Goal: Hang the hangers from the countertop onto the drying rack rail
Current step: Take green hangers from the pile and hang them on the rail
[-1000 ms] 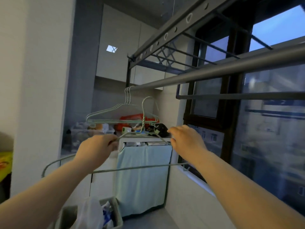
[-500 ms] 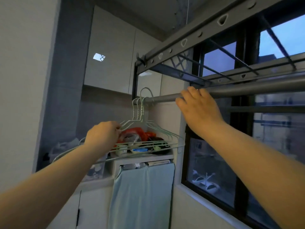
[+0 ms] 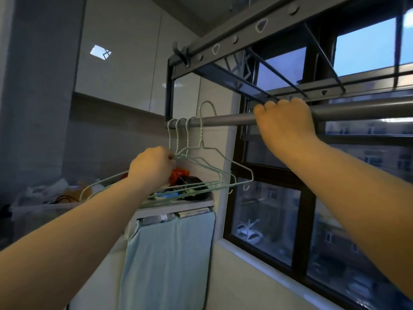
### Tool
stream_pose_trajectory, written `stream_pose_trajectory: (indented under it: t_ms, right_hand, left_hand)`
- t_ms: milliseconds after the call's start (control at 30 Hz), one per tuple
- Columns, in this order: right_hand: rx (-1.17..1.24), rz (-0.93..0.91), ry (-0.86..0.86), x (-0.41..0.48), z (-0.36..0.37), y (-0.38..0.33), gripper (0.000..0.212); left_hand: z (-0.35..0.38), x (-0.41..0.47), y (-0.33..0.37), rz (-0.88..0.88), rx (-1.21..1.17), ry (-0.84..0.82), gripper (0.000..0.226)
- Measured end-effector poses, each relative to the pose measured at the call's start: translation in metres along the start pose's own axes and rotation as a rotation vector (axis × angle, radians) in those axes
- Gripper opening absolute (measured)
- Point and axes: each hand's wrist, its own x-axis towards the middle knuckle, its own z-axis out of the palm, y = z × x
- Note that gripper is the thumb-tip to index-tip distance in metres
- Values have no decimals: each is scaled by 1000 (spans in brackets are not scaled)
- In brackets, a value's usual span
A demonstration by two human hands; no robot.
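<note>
Three pale green wire hangers [image 3: 177, 139] hang by their hooks near the left end of the grey drying rack rail [image 3: 225, 121]. A further pale green hanger [image 3: 207, 151] is held up beside them, its hook rising above the rail just to their right. My left hand [image 3: 152, 167] grips this hanger at its left shoulder, just below the neck. My right hand [image 3: 283, 124] is wrapped over the rail further right, fingers curled on top of it.
The dark rack frame [image 3: 234, 39] with holes runs overhead. A window [image 3: 312, 198] fills the right side. Below the hangers the countertop [image 3: 174, 205] holds clutter, with a light blue cloth [image 3: 167, 260] hanging down its front. White wall cabinets [image 3: 120, 63] are behind.
Both hands rose from countertop height. My right hand let go of the hanger and took hold of the rail. My left hand lifted the hanger until its hook stands over the rail.
</note>
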Motion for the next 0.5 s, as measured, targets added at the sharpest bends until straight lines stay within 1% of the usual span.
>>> stream_pose_trajectory:
  t_ms: [167, 500]
  right_hand:
    - [-17, 16, 10, 0, 4, 0, 31]
    - [-28, 36, -13, -3, 3, 0, 32]
  left_hand:
    - [15, 0, 3, 20, -1, -70, 27]
    - [25, -2, -7, 29, -21, -88, 23]
